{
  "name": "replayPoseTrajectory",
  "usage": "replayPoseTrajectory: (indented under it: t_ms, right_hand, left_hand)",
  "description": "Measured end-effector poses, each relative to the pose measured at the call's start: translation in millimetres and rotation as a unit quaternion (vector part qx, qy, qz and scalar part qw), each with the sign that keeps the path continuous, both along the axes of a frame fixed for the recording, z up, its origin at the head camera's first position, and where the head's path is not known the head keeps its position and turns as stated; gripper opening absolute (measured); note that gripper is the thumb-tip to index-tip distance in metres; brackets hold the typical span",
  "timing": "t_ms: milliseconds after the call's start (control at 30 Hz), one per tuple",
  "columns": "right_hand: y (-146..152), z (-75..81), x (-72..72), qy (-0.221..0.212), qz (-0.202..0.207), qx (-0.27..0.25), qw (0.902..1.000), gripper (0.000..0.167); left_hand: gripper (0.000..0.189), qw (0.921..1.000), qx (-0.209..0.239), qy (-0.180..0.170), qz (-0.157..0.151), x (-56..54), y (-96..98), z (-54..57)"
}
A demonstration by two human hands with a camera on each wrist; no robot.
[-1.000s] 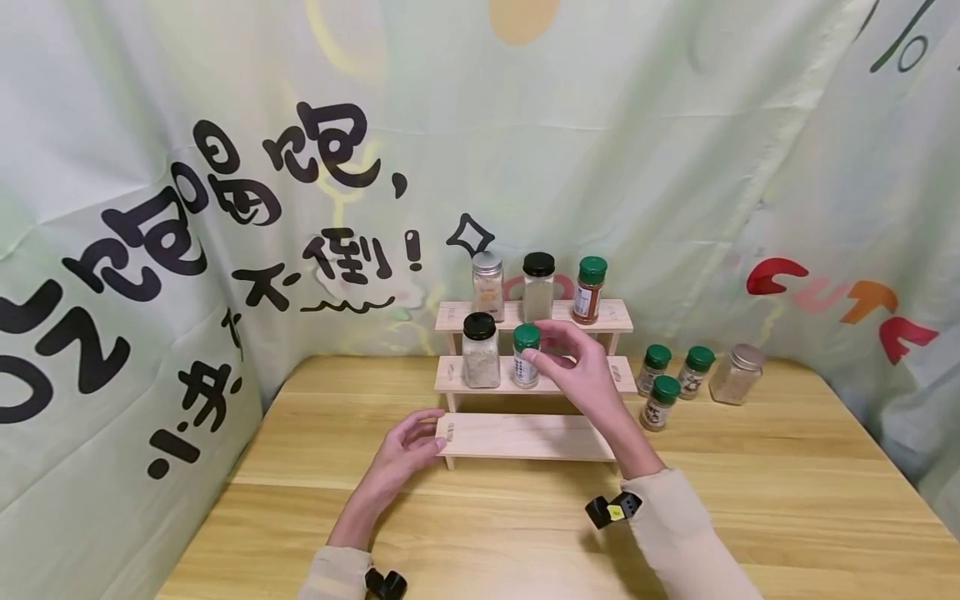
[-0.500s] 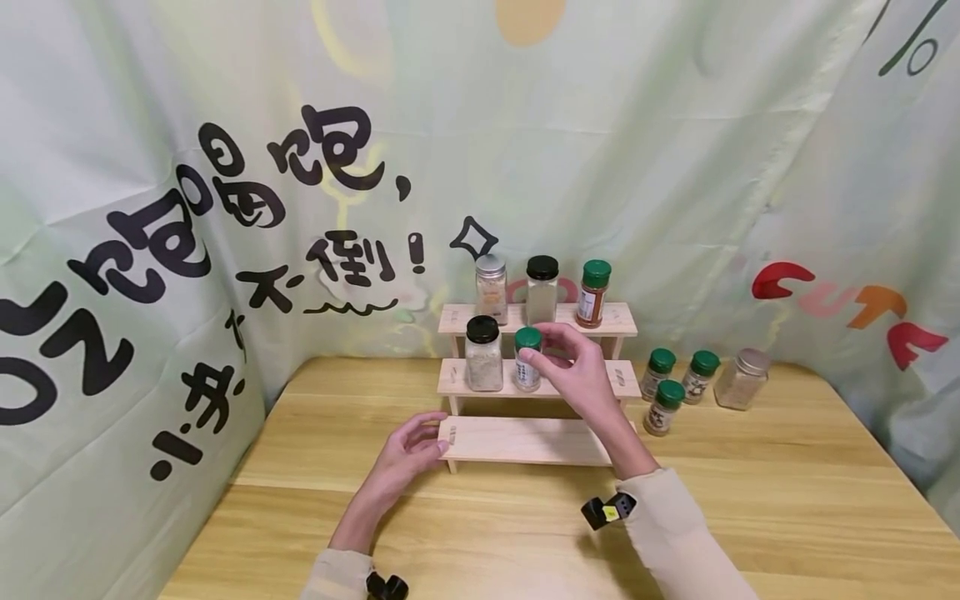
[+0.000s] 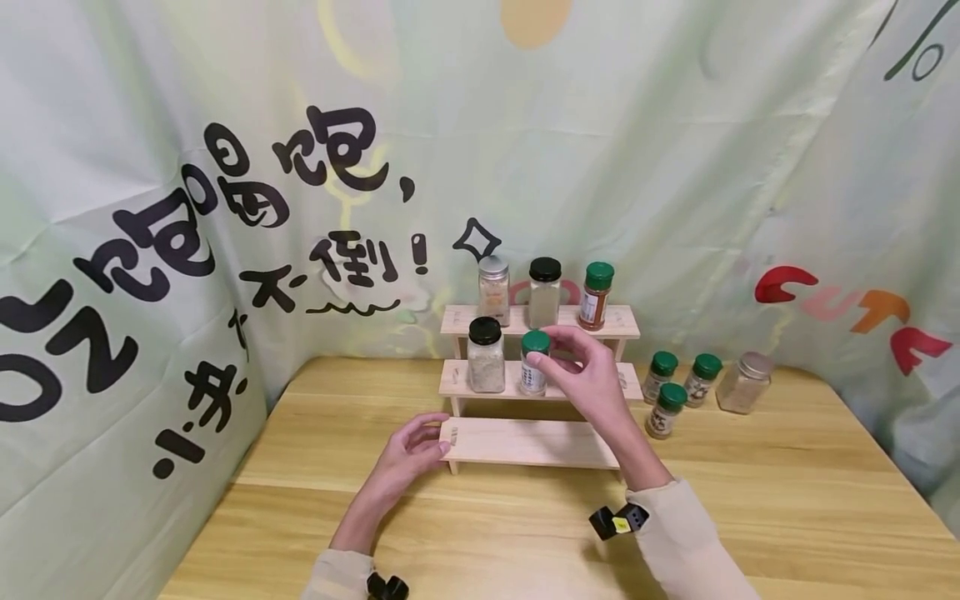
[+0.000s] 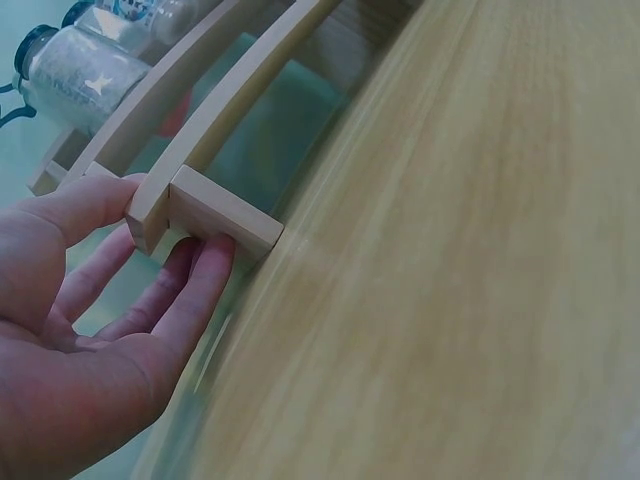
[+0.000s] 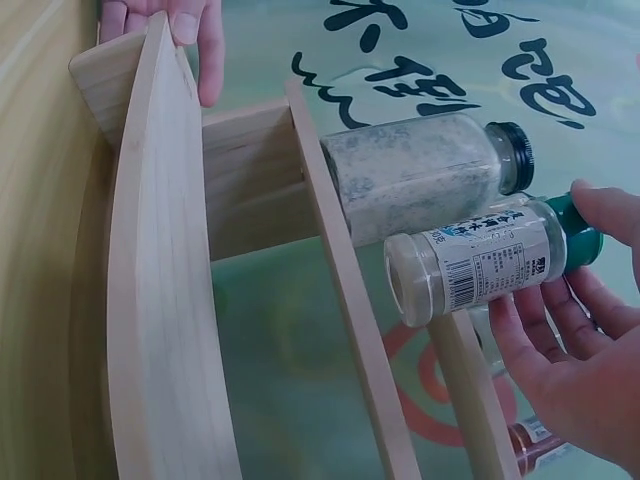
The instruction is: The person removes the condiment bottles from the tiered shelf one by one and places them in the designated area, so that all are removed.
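Note:
My right hand (image 3: pixel 588 371) holds a small spice jar (image 5: pixel 485 258) by its green cap, between thumb and fingers. The jar is upright at the middle tier of a stepped wooden rack (image 3: pixel 532 442); whether its base touches the board I cannot tell. To its left on that tier stands a larger black-lidded jar (image 3: pixel 487 358) of pale contents. My left hand (image 3: pixel 408 454) grips the left end of the lowest tier. In the left wrist view its thumb is on the board's edge and its fingertips press the leg (image 4: pixel 225 212).
On the top tier stand a silver-lidded jar (image 3: pixel 493 292), a black-lidded jar (image 3: pixel 544 293) and a green-capped jar of red spice (image 3: pixel 597 297). Right of the rack are several green-capped jars (image 3: pixel 665 412) and another silver-lidded jar (image 3: pixel 744 383). A printed curtain (image 3: pixel 600 150) hangs behind the table (image 3: pixel 750 500).
My right hand has shifted slightly to the right with the green-capped jar, widening the gap to the black-lidded jar a little. The left hand stays on the rack's end.

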State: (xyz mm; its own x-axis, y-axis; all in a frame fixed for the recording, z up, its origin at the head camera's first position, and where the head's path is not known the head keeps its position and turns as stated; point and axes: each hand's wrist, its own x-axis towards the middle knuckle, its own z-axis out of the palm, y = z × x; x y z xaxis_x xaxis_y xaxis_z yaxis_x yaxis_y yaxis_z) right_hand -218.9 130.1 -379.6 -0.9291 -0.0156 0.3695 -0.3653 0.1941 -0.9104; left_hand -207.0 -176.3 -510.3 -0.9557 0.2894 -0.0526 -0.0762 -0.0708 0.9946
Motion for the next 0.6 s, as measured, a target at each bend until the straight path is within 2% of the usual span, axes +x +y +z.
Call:
replayPoseTrajectory:
  t_ms: [100,267,600]
  right_hand:
    - [2.3,1.0,3.7,0.0,0.001,-0.002,1.0,0.043]
    - [4.8,2.5,10.7,0.007,0.016,-0.035,0.9992,0.04]
    - [15.1,1.4,27.5,-0.007,0.029,-0.065,0.9974,0.039]
  left_hand:
    - [0.057,1.0,-0.003,-0.002,-0.001,-0.1,-0.8,0.3]
    - [0.057,1.0,-0.005,0.001,0.004,0.8,-1.6,1.5]
    - [0.057,1.0,-0.001,0.002,-0.002,1.3,-0.2,1.3]
